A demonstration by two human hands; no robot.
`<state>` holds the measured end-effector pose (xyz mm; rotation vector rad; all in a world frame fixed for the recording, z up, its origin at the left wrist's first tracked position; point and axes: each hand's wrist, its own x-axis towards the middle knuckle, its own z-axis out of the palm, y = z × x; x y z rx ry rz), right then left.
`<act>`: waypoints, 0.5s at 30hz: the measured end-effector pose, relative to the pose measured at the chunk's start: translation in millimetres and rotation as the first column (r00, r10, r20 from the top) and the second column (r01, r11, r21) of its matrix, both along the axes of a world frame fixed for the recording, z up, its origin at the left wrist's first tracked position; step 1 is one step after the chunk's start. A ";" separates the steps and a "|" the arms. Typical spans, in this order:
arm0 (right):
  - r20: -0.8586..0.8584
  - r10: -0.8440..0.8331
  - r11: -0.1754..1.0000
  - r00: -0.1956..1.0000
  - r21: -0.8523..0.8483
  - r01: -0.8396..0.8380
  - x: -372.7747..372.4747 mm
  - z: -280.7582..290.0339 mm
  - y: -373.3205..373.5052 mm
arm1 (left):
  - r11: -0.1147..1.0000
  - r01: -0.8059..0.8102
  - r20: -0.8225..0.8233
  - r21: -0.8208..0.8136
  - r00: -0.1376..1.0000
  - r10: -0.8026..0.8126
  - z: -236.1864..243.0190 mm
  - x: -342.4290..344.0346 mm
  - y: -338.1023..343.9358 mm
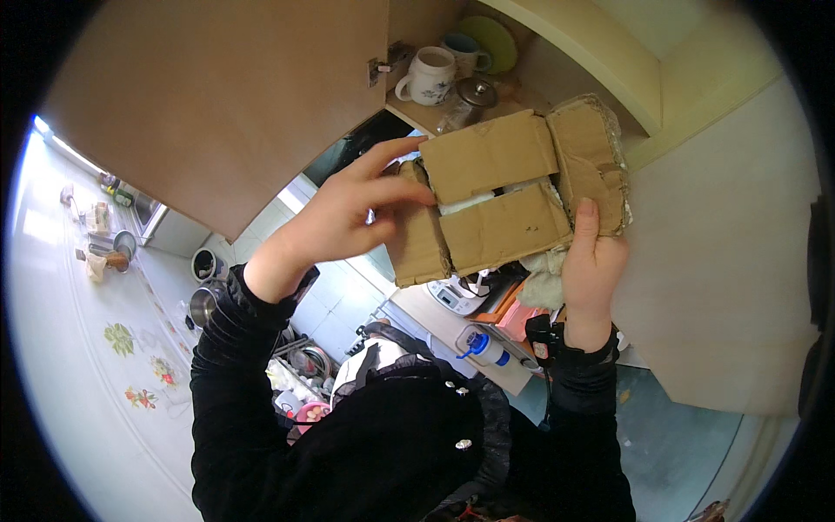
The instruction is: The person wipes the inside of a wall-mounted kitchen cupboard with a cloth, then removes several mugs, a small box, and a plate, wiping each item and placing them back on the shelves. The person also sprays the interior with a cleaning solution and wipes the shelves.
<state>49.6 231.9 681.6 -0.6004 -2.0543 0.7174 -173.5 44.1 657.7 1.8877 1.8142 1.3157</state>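
In the grip, the rectangular cardboard box (504, 233) is tan-brown. Above the grip, the rounded ceramic mug (430, 80) is white with dark floral sprigs, the round plate (499, 39) yellow-green. Below it, the long fabric sleeves (235, 357) are black.

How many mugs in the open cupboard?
2: a white patterned mug in front, a bluish mug behind it to the right. The cardboard box may hide more.

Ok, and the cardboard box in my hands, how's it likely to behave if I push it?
The cardboard box may flex under pressure, since its flaps show gaps between them. Its ragged edges could crumple or tear. The dull surface probably won't slip much. Its weight I can't judge; the contents are mostly hidden.
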 end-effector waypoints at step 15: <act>-0.019 0.020 0.999 1.000 0.036 -0.019 2.8 -3.9 1.1 | 0.979 -0.202 0.035 0.006 0.979 0.201 21.3 9.0 16.8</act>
